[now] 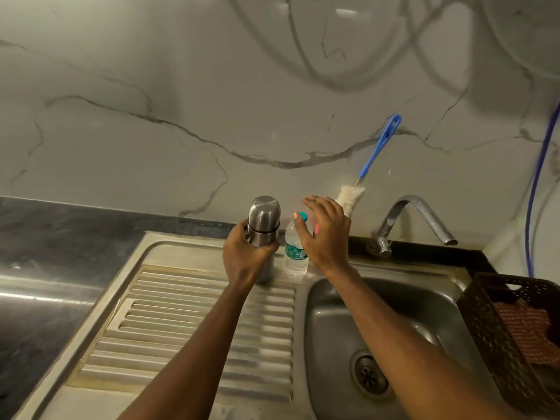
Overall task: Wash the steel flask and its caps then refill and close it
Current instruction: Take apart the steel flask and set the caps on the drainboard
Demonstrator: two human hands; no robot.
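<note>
Forearms reach from six o'clock over the draining board (194,313). At twelve o'clock the left hand (245,256) wraps the capped steel flask (263,225) mid-body, standing upright beside a plastic bottle (295,253). Right hand (325,234) hovers spread, empty. Smooth, rigid steel likely slips when wet; hold the body, twist the cap.

Item count, single head view:

- Steel flask (263,225): one, centre of frame.
- Plastic water bottle (295,253): one, just right of the flask.
- Bottle brush (368,171): one, upper right of centre.
- Tap (415,219): one, right of centre.
- Sink basin (339,322): one, lower right, with one drain (368,374).
- Perforated basket (485,322): one, right edge.
- Hands: two, left hand (245,256) and right hand (325,234).
</note>
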